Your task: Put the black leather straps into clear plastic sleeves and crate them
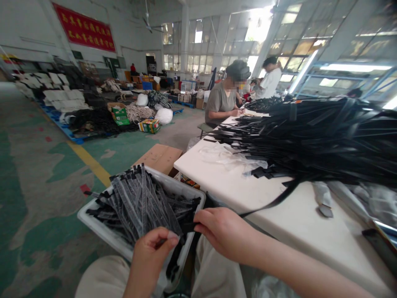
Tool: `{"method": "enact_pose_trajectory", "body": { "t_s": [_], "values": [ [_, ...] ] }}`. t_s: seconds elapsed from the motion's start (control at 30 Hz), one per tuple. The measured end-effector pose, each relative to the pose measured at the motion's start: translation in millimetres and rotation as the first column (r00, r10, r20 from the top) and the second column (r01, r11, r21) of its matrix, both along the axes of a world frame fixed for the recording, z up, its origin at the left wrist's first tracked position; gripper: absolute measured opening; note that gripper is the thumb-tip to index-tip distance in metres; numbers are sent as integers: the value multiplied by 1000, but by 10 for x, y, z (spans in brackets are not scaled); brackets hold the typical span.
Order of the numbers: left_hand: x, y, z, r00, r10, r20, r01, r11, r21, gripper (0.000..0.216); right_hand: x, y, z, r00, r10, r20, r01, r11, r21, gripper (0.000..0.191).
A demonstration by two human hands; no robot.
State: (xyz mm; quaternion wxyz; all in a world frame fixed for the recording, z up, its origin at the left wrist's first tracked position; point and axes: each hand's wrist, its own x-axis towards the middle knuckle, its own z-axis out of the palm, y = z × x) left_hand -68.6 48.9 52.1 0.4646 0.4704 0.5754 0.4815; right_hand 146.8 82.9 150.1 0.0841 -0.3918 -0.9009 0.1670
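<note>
My right hand is closed on a black strap, whose short end sticks out past the fingertips. A length of black strap runs from behind this hand over the table edge to the large pile of black straps. Just left of it, my left hand pinches what looks like a thin clear plastic sleeve, hanging below the fingers. Both hands are above the near edge of a white plastic crate. Inside the crate lie many black straps in clear sleeves.
A white table stands to the right, bearing clear plastic bags and a sleeved strap. Behind the crate is a cardboard box. A seated person works across the table. Loaded blue pallets stand at left.
</note>
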Motion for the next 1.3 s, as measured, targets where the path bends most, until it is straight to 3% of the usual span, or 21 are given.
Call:
{"method": "enact_pose_trajectory", "body": {
  "t_s": [0.2,0.4,0.5,0.6,0.67,0.77,0.87,1.0,1.2,1.3],
  "values": [
    [66,-14,42,998,-23,-61,20,999,-40,18,-156,17,21,987,44,154,-54,997,57,16],
    [44,-39,67,995,-44,-93,40,998,-45,19,-190,-2,0,982,39,187,-47,998,40,18],
    [70,-38,74,990,-48,-134,44,998,-33,19,-226,-1,6,969,98,226,-108,994,29,19],
    [117,-36,88,957,-198,-211,200,980,-15,17,-272,26,-14,920,240,311,-255,967,10,11],
    [104,-32,88,889,-345,-300,353,935,-29,17,-258,64,-41,879,313,361,-316,947,-53,11],
    [-27,-20,57,788,-403,-466,429,902,-54,18,-131,145,-58,891,267,367,-230,963,-144,29],
    [-153,-11,14,700,-378,-607,413,907,-88,22,6,198,-43,912,141,385,-92,985,-145,23],
    [-54,-23,4,532,-419,-736,480,865,-146,30,-30,143,-80,922,147,357,-95,983,-157,23],
    [-15,35,-29,472,-289,-833,473,880,-37,33,37,92,-121,962,57,268,-4,980,-197,19],
    [-24,67,-56,519,-259,-815,433,901,-11,34,112,125,-101,954,15,299,38,985,-169,22]
  ]
}}
